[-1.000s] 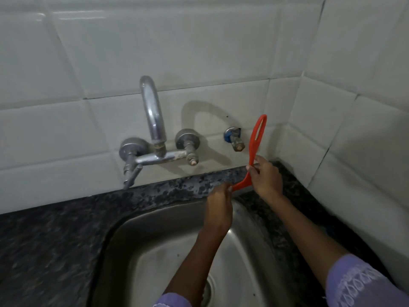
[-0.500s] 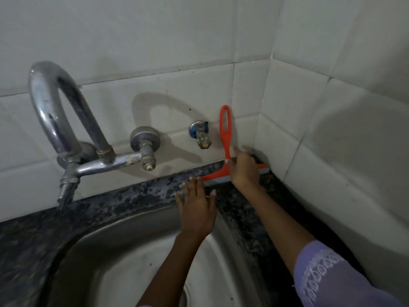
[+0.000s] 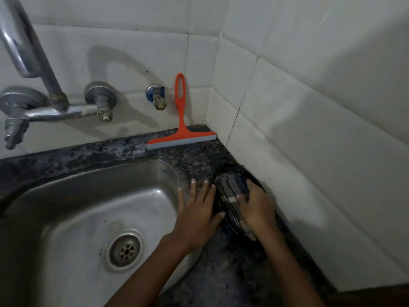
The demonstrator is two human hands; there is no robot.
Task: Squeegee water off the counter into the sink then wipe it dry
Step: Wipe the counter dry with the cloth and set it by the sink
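Squeegee: the orange plastic squeegee with a grey blade (image 3: 181, 120) stands propped against the white tiled wall (image 3: 287, 107) behind the stainless steel sink (image 3: 88, 207), untouched.
Cloth: a dark checked cloth (image 3: 232, 191) lies on the black speckled counter (image 3: 199, 160), just right of the sink.
Right hand (image 3: 257, 207): fingers pressed over the cloth, closing on it.
Left hand (image 3: 197, 209): open, flat on the sink's right rim.
Risk: a bunched cloth may smear water or push it toward the wall.
Unclear: motion blur hides the cloth's folds; wetness of the counter is hard to judge.
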